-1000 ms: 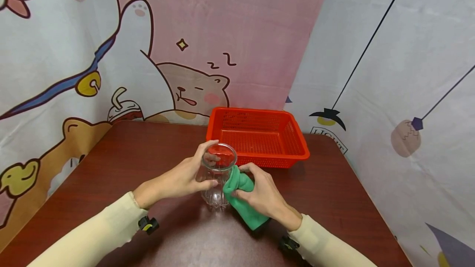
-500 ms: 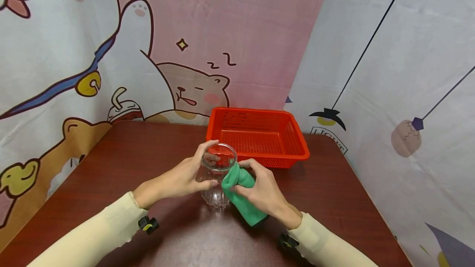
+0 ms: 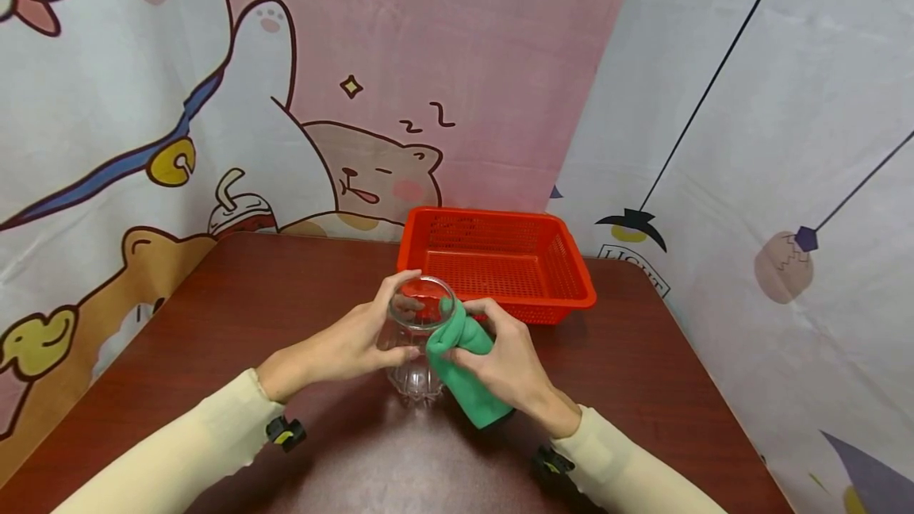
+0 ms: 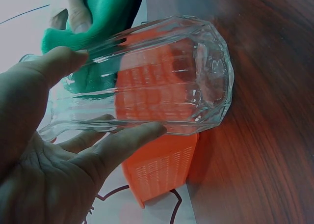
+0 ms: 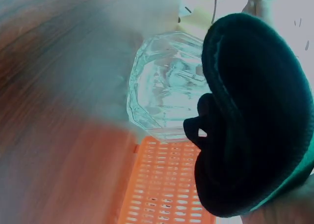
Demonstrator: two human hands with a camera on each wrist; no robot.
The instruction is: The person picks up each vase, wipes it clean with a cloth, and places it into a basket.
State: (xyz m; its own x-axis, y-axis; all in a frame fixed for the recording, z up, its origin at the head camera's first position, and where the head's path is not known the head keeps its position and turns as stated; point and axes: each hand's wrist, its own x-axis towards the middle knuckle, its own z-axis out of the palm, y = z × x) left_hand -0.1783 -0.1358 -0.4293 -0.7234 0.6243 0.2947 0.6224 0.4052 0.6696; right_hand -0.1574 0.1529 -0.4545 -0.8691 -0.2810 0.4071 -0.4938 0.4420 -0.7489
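Cloth backdrop (image 3: 485,46), pink and white, printed with cartoon animals, behind and beside the desk (image 3: 300,284). Desktop dark reddish-brown, wood-grained, with a pale sheen at the near edge. Red perforated basket (image 3: 500,274), toward the far edge. Clear glass jar (image 3: 416,377), roughly upright before the basket, gripped by the left hand (image 3: 350,343). Green cloth (image 3: 467,387), bunched, pinched in the right hand (image 3: 510,363) at the jar's rim.
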